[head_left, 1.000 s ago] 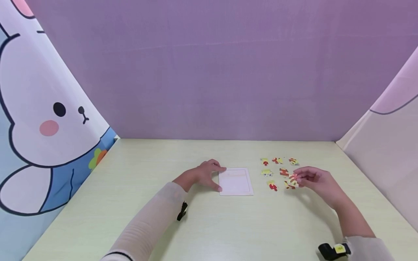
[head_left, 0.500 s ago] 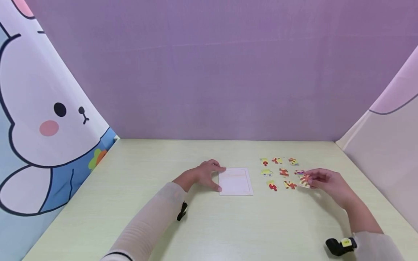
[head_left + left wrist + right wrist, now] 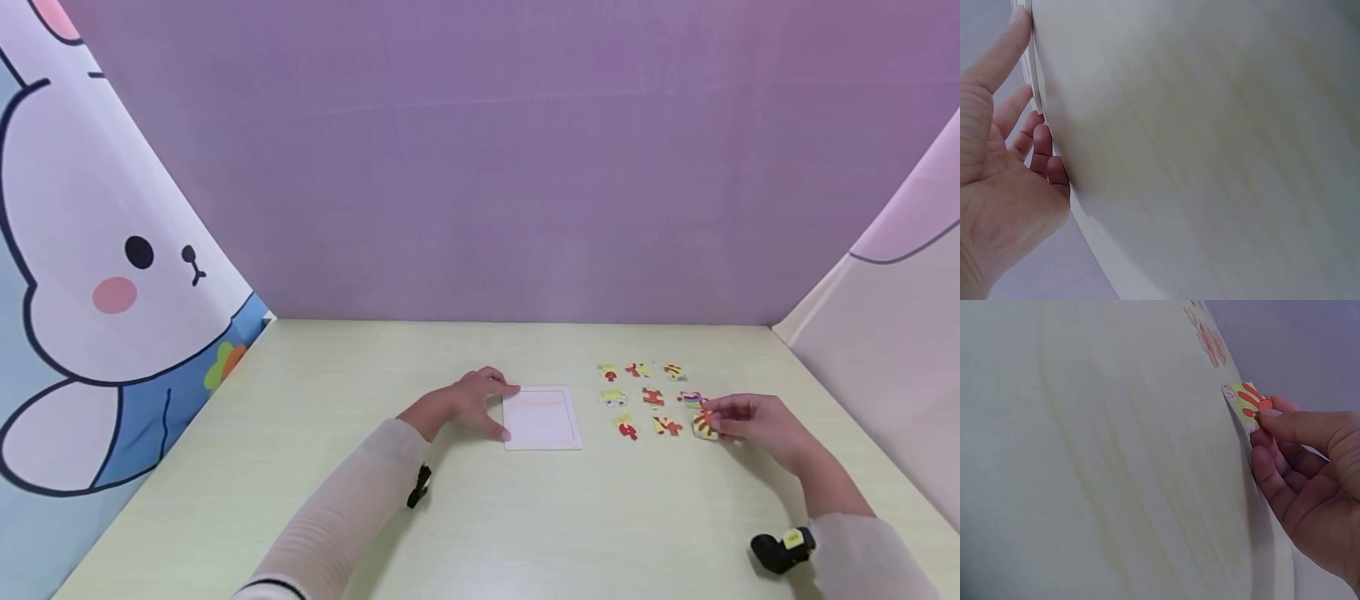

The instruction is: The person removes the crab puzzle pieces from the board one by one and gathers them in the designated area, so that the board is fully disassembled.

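Note:
On the table lies a thin white square puzzle board (image 3: pixel 542 418) with a raised border. My left hand (image 3: pixel 471 402) rests at its left side, thumb and forefinger spread and touching that edge near two corners; the left wrist view shows the extended thumb (image 3: pixel 1007 53) along the board's edge. My right hand (image 3: pixel 757 421) pinches a yellow and red jigsaw piece (image 3: pixel 704 426) between thumb and fingers, at the near right of the other pieces. In the right wrist view this piece (image 3: pixel 1244 404) is tilted, its right part hidden by the fingertips.
Several loose jigsaw pieces lie in rough rows right of the board, among them a red one (image 3: pixel 652 397), a rainbow-striped one (image 3: pixel 690 399) and a red-yellow one (image 3: pixel 667 426). Purple backdrop (image 3: pixel 525 167) rises behind the table (image 3: pixel 450 533); printed cloth hangs at both sides.
My right hand has moved right and slightly nearer with the pinched jigsaw piece, uncovering the rainbow-striped piece. The left hand and the puzzle board have stayed put.

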`<state>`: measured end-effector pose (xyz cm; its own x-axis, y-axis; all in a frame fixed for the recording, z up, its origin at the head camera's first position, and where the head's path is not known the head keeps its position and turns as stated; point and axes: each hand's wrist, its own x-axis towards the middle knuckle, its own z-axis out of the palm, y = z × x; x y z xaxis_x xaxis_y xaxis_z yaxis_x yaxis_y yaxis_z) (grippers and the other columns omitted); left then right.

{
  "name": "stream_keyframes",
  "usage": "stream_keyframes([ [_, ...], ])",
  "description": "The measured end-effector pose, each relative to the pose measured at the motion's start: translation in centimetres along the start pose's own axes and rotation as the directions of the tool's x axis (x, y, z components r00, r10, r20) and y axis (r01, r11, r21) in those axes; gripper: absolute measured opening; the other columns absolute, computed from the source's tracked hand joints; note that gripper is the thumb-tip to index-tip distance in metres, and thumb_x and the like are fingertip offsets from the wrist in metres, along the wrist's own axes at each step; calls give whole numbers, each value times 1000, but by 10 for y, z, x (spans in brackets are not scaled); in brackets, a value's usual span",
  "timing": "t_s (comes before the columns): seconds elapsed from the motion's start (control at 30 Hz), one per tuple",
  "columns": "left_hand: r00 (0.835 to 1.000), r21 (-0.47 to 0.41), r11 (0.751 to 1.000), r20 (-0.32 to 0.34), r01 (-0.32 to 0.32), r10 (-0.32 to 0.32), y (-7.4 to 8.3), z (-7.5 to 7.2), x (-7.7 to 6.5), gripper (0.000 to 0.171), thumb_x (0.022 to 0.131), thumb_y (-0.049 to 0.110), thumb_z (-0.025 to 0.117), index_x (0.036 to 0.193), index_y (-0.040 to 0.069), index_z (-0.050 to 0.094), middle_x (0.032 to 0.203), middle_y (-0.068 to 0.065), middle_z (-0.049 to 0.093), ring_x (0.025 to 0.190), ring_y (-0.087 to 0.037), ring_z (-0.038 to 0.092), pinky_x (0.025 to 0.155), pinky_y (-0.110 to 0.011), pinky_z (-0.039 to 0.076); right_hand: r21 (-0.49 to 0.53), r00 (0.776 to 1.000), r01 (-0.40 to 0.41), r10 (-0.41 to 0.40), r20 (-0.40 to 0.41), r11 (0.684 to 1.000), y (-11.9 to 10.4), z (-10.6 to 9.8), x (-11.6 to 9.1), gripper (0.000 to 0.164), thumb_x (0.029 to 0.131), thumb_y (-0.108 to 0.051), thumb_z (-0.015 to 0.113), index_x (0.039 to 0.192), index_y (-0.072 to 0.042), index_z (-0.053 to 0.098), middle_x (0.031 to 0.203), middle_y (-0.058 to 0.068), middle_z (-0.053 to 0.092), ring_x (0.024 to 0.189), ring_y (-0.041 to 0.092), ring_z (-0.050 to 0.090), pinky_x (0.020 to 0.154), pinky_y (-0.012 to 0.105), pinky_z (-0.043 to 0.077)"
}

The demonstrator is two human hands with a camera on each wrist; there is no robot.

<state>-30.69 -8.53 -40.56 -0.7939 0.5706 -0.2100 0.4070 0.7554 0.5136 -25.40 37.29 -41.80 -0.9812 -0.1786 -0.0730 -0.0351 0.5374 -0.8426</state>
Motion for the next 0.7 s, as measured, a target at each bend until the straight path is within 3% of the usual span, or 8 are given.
stream_keyframes([
  [0.3, 1000, -3, 1000, -2, 9, -9, 0, 0, 0, 84, 75, 37, 85, 148, 23, 45, 142, -2, 37, 130, -24, 31, 107, -44, 31, -121, 1000, -13, 10, -26, 993, 2, 0, 4, 36, 89, -4, 68, 120, 12, 61, 100, 12, 69, 75, 10, 56, 61, 28, 51],
  [0.5, 1000, -4, 1000, -2, 6, -6, 1, 1, 0, 84, 75, 37, 85, 148, 23, 45, 143, -1, 37, 130, -24, 31, 107, -44, 31, -152, 999, -13, 7, -40, 988, 6, 0, 4, 38, 88, -7, 71, 120, 11, 62, 107, 19, 67, 77, 9, 56, 62, 28, 51],
  [0.7, 1000, -6, 1000, 3, 5, -5, 0, 1, 0, 84, 75, 37, 85, 148, 22, 45, 143, -1, 36, 131, -23, 31, 107, -43, 31, -130, 999, 14, -20, -45, 991, 6, -1, 0, 40, 88, -9, 71, 123, 10, 61, 106, 17, 67, 79, 9, 59, 62, 28, 51],
])
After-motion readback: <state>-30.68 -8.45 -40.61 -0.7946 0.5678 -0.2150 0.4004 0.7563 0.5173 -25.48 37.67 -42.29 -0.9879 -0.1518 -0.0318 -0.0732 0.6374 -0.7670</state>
